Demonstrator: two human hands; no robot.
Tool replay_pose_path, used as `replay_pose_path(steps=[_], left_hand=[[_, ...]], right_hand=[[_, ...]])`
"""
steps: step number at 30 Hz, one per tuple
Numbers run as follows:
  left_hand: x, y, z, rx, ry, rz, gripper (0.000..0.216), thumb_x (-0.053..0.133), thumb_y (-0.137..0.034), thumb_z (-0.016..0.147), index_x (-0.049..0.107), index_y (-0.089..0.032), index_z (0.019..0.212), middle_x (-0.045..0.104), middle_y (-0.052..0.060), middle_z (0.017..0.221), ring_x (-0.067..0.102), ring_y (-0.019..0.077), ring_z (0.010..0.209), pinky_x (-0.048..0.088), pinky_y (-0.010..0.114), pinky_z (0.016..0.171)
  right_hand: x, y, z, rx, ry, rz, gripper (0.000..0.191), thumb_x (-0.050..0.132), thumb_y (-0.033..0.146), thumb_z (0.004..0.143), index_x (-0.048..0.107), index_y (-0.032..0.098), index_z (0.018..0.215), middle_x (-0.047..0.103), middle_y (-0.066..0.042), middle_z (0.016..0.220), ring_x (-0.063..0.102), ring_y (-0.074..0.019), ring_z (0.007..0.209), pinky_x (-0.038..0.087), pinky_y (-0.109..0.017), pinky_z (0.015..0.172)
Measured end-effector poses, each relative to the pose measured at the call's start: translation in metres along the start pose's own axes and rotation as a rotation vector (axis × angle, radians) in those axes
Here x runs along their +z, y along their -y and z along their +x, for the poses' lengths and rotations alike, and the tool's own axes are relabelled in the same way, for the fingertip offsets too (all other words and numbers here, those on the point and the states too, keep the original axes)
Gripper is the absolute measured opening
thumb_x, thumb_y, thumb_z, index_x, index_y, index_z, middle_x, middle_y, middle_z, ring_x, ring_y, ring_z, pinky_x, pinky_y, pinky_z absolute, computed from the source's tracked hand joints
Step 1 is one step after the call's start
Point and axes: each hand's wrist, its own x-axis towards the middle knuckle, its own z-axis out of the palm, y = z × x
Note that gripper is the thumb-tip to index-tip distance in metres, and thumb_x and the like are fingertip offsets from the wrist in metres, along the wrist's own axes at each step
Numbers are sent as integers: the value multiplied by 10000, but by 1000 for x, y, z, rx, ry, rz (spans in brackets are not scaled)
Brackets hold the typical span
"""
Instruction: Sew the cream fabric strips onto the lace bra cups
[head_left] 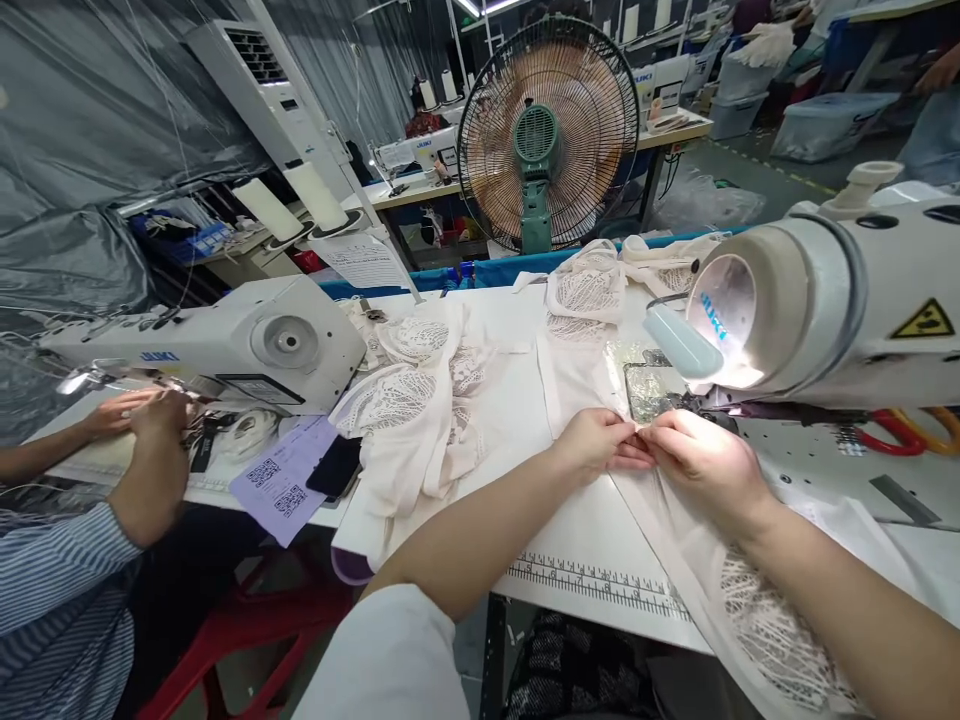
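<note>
My left hand (600, 440) and my right hand (701, 460) meet at the front of the sewing machine's needle area. Both are closed, fingertips pinching the edge of a cream lace bra piece (772, 610). The fabric runs from the fingers down toward the lower right, under my right forearm. More of the cream fabric (574, 370) stretches behind my left hand toward the back of the table. The lit sewing machine head (795, 300) stands just right of and above my hands. Its needle is hidden from view.
Cream lace bra pieces (412, 400) lie piled left of my arm, near a dark phone (334, 465) and a purple paper (285, 480). A co-worker's hands (154, 410) work at another machine (277, 340). A fan (536, 135) stands behind; red-handled scissors (892, 435) lie right.
</note>
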Motion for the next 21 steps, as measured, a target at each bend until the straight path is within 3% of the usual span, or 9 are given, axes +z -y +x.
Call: replay_pose_path(steps=[5, 10, 13, 17, 21], left_hand=[[-1, -1, -3, 22, -17, -25, 243, 421, 11, 880, 549, -72, 691, 602, 27, 553, 588, 54, 481, 507, 168, 564], [-1, 0, -2, 48, -1, -2, 204, 459, -17, 882, 549, -73, 708, 615, 33, 572, 606, 68, 488, 503, 173, 538], [-1, 3, -1, 61, 2, 21, 209, 457, -17, 884, 539, -78, 702, 603, 17, 545, 594, 57, 467, 500, 159, 517], [1, 7, 1, 86, -11, 56, 248, 460, -14, 880, 490, -100, 649, 569, -13, 482, 563, 46, 420, 494, 147, 487], [2, 8, 0, 107, -30, 95, 235, 473, -21, 877, 496, -95, 655, 579, -12, 500, 565, 47, 428, 484, 152, 481]], right_hand=[[-2, -7, 1, 6, 70, 68, 264, 412, 255, 893, 649, 182, 804, 678, -33, 806, 619, -129, 705, 457, -222, 613], [0, -9, -1, 75, 71, 38, 277, 395, 271, 883, 655, 175, 873, 698, -53, 822, 641, -158, 715, 472, -252, 638], [-2, -2, 1, 91, 126, 7, 280, 387, 265, 868, 627, 197, 742, 665, -28, 724, 593, -135, 625, 407, -239, 553], [-6, 8, 9, 145, 168, -85, 304, 413, 256, 807, 458, 187, 515, 491, -15, 496, 417, -111, 462, 222, -262, 445], [-10, 10, 11, 222, 122, -150, 297, 410, 310, 796, 466, 179, 535, 513, -26, 538, 405, -110, 490, 200, -257, 462]])
